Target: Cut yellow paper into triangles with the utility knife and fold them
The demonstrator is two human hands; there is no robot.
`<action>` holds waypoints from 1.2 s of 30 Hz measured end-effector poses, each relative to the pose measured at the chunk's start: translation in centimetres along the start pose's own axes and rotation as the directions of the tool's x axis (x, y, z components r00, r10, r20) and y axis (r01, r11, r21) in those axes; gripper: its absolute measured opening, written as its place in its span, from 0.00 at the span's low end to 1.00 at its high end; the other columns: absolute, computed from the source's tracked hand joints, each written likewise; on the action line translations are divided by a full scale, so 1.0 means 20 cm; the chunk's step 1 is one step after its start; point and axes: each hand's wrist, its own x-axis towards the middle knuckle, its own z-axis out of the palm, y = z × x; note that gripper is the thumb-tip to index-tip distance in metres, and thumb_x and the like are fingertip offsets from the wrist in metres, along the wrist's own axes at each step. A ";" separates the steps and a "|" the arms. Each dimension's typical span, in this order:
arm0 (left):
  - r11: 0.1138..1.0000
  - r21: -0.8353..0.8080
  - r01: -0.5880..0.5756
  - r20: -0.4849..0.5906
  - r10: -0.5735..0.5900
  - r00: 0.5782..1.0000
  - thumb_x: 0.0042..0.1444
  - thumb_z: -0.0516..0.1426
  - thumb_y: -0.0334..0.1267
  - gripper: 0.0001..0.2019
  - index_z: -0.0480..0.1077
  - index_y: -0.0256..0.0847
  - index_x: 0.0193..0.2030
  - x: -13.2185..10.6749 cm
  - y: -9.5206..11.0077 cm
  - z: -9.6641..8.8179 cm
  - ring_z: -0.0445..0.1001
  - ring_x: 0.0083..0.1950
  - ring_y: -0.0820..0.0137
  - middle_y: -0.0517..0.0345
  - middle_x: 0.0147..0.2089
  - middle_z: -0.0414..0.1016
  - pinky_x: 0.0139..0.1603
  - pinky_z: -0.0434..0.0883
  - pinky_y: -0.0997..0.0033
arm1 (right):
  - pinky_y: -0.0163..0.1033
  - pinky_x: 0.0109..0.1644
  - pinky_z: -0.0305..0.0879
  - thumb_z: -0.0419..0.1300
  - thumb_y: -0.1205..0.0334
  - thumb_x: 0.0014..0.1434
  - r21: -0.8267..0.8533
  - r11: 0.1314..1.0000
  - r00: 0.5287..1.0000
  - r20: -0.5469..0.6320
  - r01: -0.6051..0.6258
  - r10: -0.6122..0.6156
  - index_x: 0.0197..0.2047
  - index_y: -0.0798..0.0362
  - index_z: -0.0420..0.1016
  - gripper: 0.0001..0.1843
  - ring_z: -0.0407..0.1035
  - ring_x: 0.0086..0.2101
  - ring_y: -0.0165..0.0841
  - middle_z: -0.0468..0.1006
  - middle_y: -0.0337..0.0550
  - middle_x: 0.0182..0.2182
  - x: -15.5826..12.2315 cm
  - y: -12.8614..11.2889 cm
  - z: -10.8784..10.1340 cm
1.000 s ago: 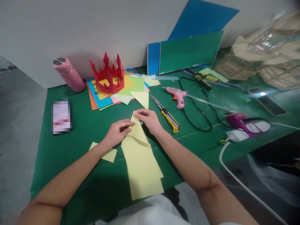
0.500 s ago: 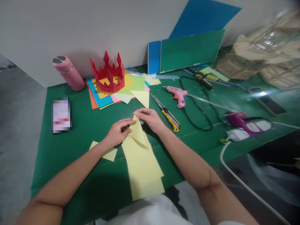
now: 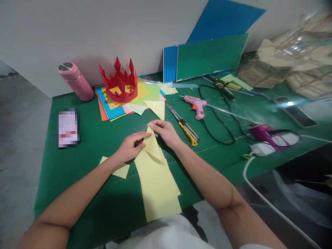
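My left hand [image 3: 131,146] and my right hand [image 3: 164,131] both pinch the folded top corner of a pale yellow paper [image 3: 151,147] in the middle of the green mat [image 3: 85,162]. The fold forms a pointed flap lying over two more yellow sheets [image 3: 159,188] stacked below it. A small yellow paper scrap [image 3: 121,170] lies under my left wrist. Fingers of both hands are closed on the paper's edges near the tip.
A red paper crown [image 3: 119,83] sits on a stack of coloured papers [image 3: 121,102]. A pink bottle [image 3: 75,82], a phone [image 3: 67,128], a yellow utility knife [image 3: 184,126], a pink glue gun [image 3: 195,105] with black cord, and blue and green boards [image 3: 210,57] surround the work area.
Both hands stay on the yellow fold; the fingers have shifted only slightly along its tip. Nothing else has moved.
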 end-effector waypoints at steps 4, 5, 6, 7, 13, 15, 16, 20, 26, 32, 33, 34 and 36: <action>1.000 -0.012 -0.006 0.002 0.006 1.000 0.53 0.55 0.30 0.21 0.74 0.44 0.54 0.00 0.00 0.00 0.70 0.32 0.75 0.50 0.58 0.73 0.39 0.73 0.69 | 0.33 0.30 0.58 0.69 0.46 0.43 -0.007 1.000 1.000 -0.006 0.012 -0.012 0.29 0.53 0.78 0.18 0.59 0.24 0.24 0.73 0.35 0.24 -0.01 0.00 0.01; 1.000 -0.012 -0.005 0.003 0.005 1.000 0.53 0.55 0.30 0.21 0.74 0.44 0.54 0.00 0.00 0.00 0.70 0.32 0.75 0.50 0.58 0.72 0.39 0.73 0.70 | 0.33 0.30 0.58 0.69 0.47 0.43 -0.005 1.000 1.000 -0.008 0.016 -0.016 0.29 0.53 0.77 0.17 0.59 0.24 0.24 0.72 0.34 0.23 -0.01 -0.01 0.01; 1.000 -0.012 -0.004 0.007 0.004 1.000 0.53 0.55 0.30 0.21 0.74 0.44 0.54 0.00 0.00 0.00 0.69 0.33 0.75 0.50 0.58 0.72 0.39 0.73 0.70 | 0.33 0.30 0.58 0.69 0.48 0.44 -0.001 1.000 1.000 -0.008 0.020 -0.020 0.29 0.53 0.77 0.17 0.59 0.24 0.24 0.72 0.34 0.23 -0.01 -0.01 0.01; 1.000 -0.013 -0.004 0.011 0.004 1.000 0.53 0.55 0.29 0.21 0.74 0.44 0.54 0.00 0.00 0.00 0.69 0.33 0.75 0.50 0.58 0.72 0.38 0.73 0.70 | 0.33 0.30 0.58 0.69 0.49 0.44 0.003 1.000 1.000 -0.010 0.025 -0.025 0.28 0.53 0.77 0.16 0.58 0.23 0.24 0.71 0.34 0.22 -0.01 -0.01 0.01; 0.999 0.028 -0.034 0.044 0.033 0.999 0.54 0.54 0.28 0.24 0.71 0.48 0.57 0.00 0.01 0.00 0.67 0.31 0.77 0.51 0.60 0.69 0.36 0.71 0.72 | 0.33 0.29 0.56 0.65 0.56 0.45 -0.043 0.998 0.999 -0.034 0.040 -0.042 0.24 0.53 0.75 0.09 0.57 0.22 0.25 0.67 0.32 0.18 0.00 -0.02 0.02; 0.999 0.026 -0.034 0.045 0.033 0.998 0.54 0.54 0.28 0.25 0.70 0.49 0.58 -0.01 0.00 0.00 0.67 0.32 0.77 0.51 0.61 0.68 0.37 0.71 0.72 | 0.34 0.29 0.56 0.63 0.56 0.47 -0.069 0.996 0.998 -0.035 0.053 -0.055 0.23 0.53 0.74 0.09 0.56 0.22 0.25 0.66 0.32 0.17 0.00 -0.02 0.02; 0.999 0.017 -0.030 0.041 0.029 0.999 0.54 0.54 0.28 0.25 0.70 0.49 0.58 -0.01 0.00 0.00 0.67 0.32 0.77 0.51 0.61 0.67 0.38 0.71 0.72 | 0.34 0.29 0.56 0.63 0.55 0.48 -0.079 0.995 0.998 -0.029 0.057 -0.060 0.24 0.53 0.74 0.10 0.57 0.22 0.25 0.66 0.32 0.18 0.00 -0.02 0.02; 0.999 -0.048 -0.011 -0.026 0.010 1.000 0.53 0.55 0.29 0.25 0.70 0.47 0.59 -0.01 -0.01 0.02 0.67 0.31 0.78 0.49 0.61 0.66 0.37 0.71 0.73 | 0.35 0.32 0.59 0.65 0.49 0.49 -0.095 0.994 0.998 0.024 0.060 -0.058 0.34 0.53 0.77 0.16 0.60 0.25 0.25 0.71 0.34 0.24 0.00 -0.02 0.01; 0.986 -0.163 0.016 -0.097 -0.032 0.995 0.53 0.58 0.31 0.27 0.67 0.45 0.61 0.00 -0.02 0.01 0.66 0.31 0.81 0.47 0.64 0.61 0.33 0.71 0.77 | 0.34 0.34 0.60 0.69 0.50 0.45 -0.070 0.993 0.994 0.047 0.098 -0.095 0.37 0.52 0.71 0.20 0.63 0.27 0.25 0.72 0.33 0.27 0.00 -0.02 0.01; 0.968 -0.250 0.026 -0.095 -0.051 0.994 0.53 0.60 0.32 0.31 0.62 0.48 0.64 0.01 -0.02 0.00 0.67 0.31 0.82 0.45 0.69 0.51 0.33 0.72 0.78 | 0.34 0.32 0.59 0.67 0.50 0.46 -0.150 0.988 0.995 0.095 0.036 -0.022 0.30 0.54 0.73 0.16 0.62 0.26 0.25 0.72 0.34 0.25 -0.01 -0.03 0.00; 0.966 -0.256 0.024 -0.087 -0.048 0.995 0.53 0.60 0.32 0.31 0.62 0.49 0.65 0.01 -0.02 0.00 0.67 0.31 0.82 0.45 0.70 0.51 0.33 0.72 0.78 | 0.34 0.31 0.59 0.67 0.50 0.47 -0.158 0.987 0.995 0.095 0.027 -0.012 0.30 0.54 0.73 0.16 0.62 0.25 0.25 0.72 0.34 0.25 -0.01 -0.03 0.00; 0.965 -0.261 0.024 -0.080 -0.046 0.996 0.53 0.60 0.32 0.32 0.61 0.50 0.65 0.00 -0.02 0.00 0.67 0.31 0.82 0.45 0.70 0.50 0.33 0.71 0.78 | 0.34 0.31 0.59 0.66 0.50 0.47 -0.162 0.987 0.996 0.094 0.018 -0.003 0.29 0.54 0.73 0.15 0.62 0.25 0.25 0.71 0.33 0.24 -0.01 -0.03 0.00; 0.964 -0.266 0.027 -0.068 -0.047 0.997 0.53 0.60 0.32 0.32 0.60 0.50 0.66 0.00 -0.02 0.00 0.66 0.31 0.83 0.45 0.71 0.49 0.31 0.71 0.79 | 0.33 0.30 0.58 0.66 0.51 0.47 -0.165 0.986 0.997 0.082 0.009 0.005 0.28 0.54 0.73 0.14 0.62 0.24 0.25 0.71 0.33 0.23 -0.01 -0.03 0.01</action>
